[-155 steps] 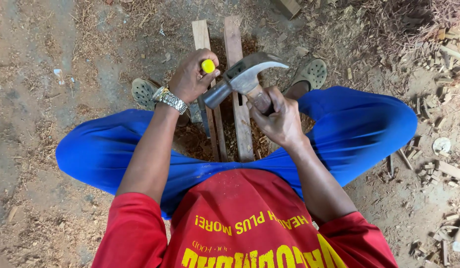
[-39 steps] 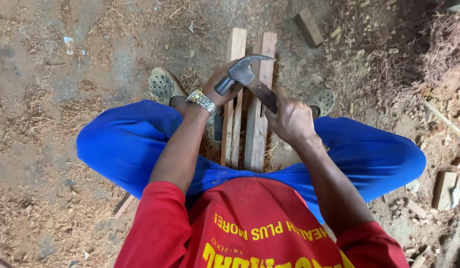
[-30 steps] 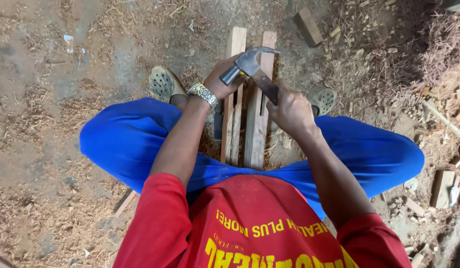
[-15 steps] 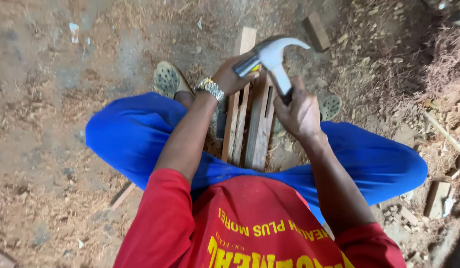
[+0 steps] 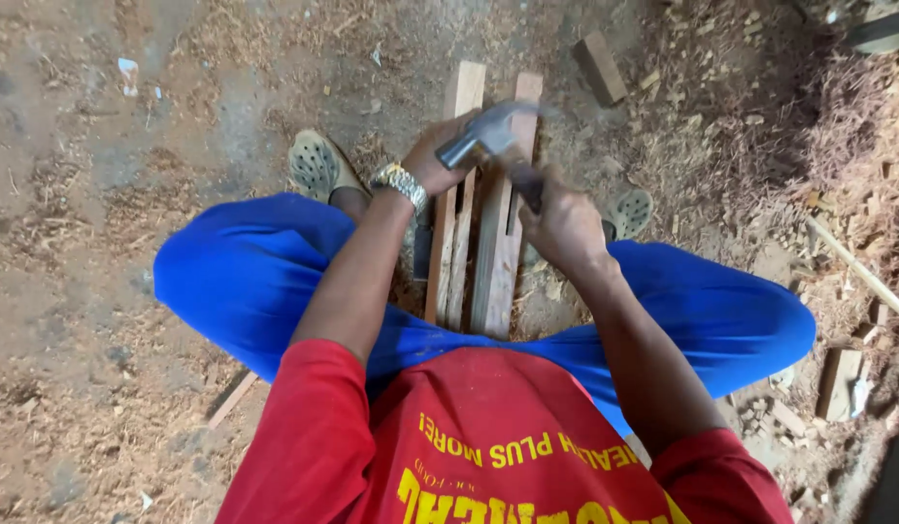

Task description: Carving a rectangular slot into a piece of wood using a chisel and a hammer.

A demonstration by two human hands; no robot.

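Note:
My right hand (image 5: 566, 225) grips the handle of a steel claw hammer (image 5: 486, 136). The hammer head is motion-blurred just above my left hand (image 5: 432, 160). My left hand, with a metal watch on its wrist, is closed around a dark chisel-like tool (image 5: 422, 254). That tool points down beside two wooden slats (image 5: 495, 262). The slats lie side by side on the ground between my knees, which are in blue trousers. The top of the tool is hidden by my fingers and the hammer.
Perforated sandals are on my feet at the left (image 5: 316, 165) and right (image 5: 632, 209) of the slats. A small wood block (image 5: 601, 66) lies beyond them. Offcuts (image 5: 840, 383) and a thin stick (image 5: 857, 272) are on the right. Sawdust and shavings cover the dirt.
The hammer was raised half a second ago and has swung down to just above my left hand. My view has shifted slightly. The slats have not moved.

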